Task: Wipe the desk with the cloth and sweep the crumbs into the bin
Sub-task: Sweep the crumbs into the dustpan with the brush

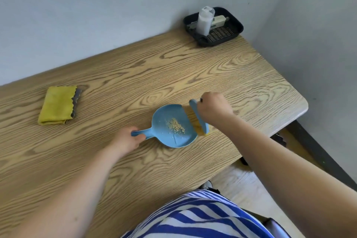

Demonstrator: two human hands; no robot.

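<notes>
Head view: your left hand (pixel 129 137) grips the dustpan (pixel 172 125) handle, your right hand (pixel 214 107) holds the brush (pixel 199 117) at its lip. Crumbs (pixel 176 126) sit inside; cloth (pixel 59 105) lies apart on the surface (pixel 193 69). Tilting could spill them.

Both forearms are bare from the elbow down, with no sleeve, watch, ring or bracelet showing on them. The left hand (pixel 126 138) and the right hand (pixel 214 107) wear no gloves. Over the body hangs a top (pixel 202 216) with broad slanting stripes of blue and white. Below it peeks a dark shoe (pixel 209 186) with pale markings.
</notes>
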